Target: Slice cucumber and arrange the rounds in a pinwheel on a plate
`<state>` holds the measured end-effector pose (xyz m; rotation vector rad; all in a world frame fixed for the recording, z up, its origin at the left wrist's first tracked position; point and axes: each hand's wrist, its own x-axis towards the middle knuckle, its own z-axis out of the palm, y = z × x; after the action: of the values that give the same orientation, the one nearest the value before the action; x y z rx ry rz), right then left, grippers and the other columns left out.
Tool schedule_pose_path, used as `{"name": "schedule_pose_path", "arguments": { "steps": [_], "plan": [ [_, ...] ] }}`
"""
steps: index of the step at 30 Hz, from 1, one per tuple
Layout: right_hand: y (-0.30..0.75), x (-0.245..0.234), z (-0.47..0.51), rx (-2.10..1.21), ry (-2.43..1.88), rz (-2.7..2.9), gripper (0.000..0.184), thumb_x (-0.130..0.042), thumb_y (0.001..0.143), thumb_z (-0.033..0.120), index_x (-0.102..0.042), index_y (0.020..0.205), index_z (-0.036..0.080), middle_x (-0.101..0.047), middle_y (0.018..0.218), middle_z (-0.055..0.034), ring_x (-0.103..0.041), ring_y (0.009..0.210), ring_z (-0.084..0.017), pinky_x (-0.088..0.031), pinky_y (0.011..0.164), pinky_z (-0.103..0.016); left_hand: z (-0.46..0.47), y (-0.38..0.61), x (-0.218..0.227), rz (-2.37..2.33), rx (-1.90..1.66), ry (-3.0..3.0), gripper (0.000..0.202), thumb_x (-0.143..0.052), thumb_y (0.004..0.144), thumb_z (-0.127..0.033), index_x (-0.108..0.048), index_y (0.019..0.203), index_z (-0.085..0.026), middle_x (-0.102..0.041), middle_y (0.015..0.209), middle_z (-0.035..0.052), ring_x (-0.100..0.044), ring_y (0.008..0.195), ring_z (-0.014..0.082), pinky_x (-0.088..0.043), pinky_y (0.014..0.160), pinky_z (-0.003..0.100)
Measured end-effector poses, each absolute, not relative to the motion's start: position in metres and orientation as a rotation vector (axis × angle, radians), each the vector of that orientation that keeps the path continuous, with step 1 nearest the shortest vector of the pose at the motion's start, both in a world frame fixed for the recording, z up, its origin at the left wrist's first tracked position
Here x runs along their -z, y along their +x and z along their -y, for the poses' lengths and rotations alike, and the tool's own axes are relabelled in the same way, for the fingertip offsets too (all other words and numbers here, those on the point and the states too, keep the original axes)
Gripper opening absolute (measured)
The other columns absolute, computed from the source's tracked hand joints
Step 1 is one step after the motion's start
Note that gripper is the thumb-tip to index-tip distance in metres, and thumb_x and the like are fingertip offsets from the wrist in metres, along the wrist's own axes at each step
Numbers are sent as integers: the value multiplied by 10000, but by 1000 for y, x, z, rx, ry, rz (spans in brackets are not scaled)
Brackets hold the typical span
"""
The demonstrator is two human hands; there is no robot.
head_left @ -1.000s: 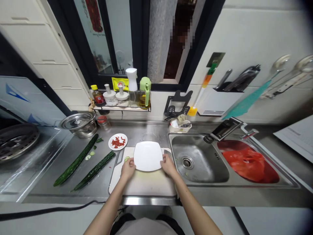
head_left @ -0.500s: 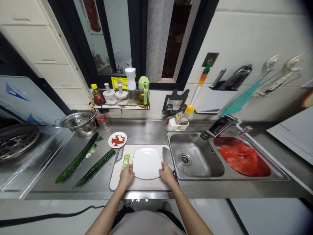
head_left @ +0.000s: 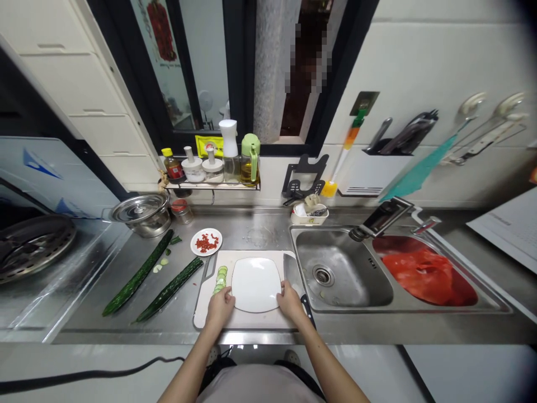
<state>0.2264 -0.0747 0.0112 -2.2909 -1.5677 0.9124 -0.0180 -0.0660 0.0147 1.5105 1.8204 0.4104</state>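
Observation:
A square white plate (head_left: 255,282) rests on the pale cutting board (head_left: 247,321) near the counter's front edge. My left hand (head_left: 220,307) grips the plate's near left corner with curled fingers. At the near right corner my right hand (head_left: 290,302) holds the plate the same way. A row of cucumber slices (head_left: 220,278) lies on the board just left of the plate. On the board's right side a cleaver (head_left: 292,272) lies flat, its black handle beside my right wrist.
Two long cucumbers (head_left: 138,275) lie on the steel counter to the left, with a small dish of red chili pieces (head_left: 206,242) behind them. A lidded steel pot (head_left: 140,211) stands at back left. The sink (head_left: 340,275) is to the right, with a red basin (head_left: 420,272) beyond.
The plate has come toward the front of the board with both hands on it, uncovering the cucumber slices on its left and the cleaver on its right.

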Motion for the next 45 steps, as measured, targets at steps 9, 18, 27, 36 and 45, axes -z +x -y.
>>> {"name": "schedule_pose_path", "arguments": {
  "steps": [9, 18, 27, 36, 45],
  "plan": [
    [227, -11, 75, -942, -2295, 1578, 391, -482, 792, 76, -523, 1177, 125, -606, 779, -21, -564, 731, -153, -336, 651, -221, 91, -54, -1, -2092, -352, 1611, 329, -592, 796, -362, -596, 1081, -198, -618, 1120, 109, -578, 1052, 278, -425, 848, 329],
    [228, -11, 73, -937, -2275, 1586, 396, -480, 780, 71, -529, 1169, 121, -607, 780, -24, -558, 731, -155, -347, 669, -224, 93, -65, 11, -2024, -501, 1602, 213, -566, 796, -286, -578, 991, -199, -640, 1003, 82, -615, 949, 235, -438, 804, 299],
    [228, -9, 74, -933, -2256, 1603, 380, -473, 797, 74, -519, 1172, 123, -616, 787, -27, -556, 732, -148, -342, 676, -211, 96, -66, 14, -2050, -611, 1665, 57, -534, 813, -239, -574, 841, -210, -648, 882, 54, -605, 868, 209, -432, 778, 286],
    [228, -12, 73, -935, -2268, 1617, 366, -471, 806, 97, -519, 1167, 126, -632, 801, -36, -574, 749, -158, -353, 684, -226, 98, -62, 6, -1986, -830, 1552, 170, -511, 839, -278, -636, 931, -210, -687, 951, 64, -632, 818, 205, -449, 730, 293],
    [218, -43, 79, -602, -2373, 1740, 399, -479, 857, 189, -517, 1252, 145, -584, 1184, -164, -618, 910, -225, -405, 749, -299, 69, -42, -24, -1493, -1223, 1040, 438, -695, 674, -458, -630, 975, -148, -665, 768, 38, -623, 662, 150, -487, 652, 259]
  ]
}}
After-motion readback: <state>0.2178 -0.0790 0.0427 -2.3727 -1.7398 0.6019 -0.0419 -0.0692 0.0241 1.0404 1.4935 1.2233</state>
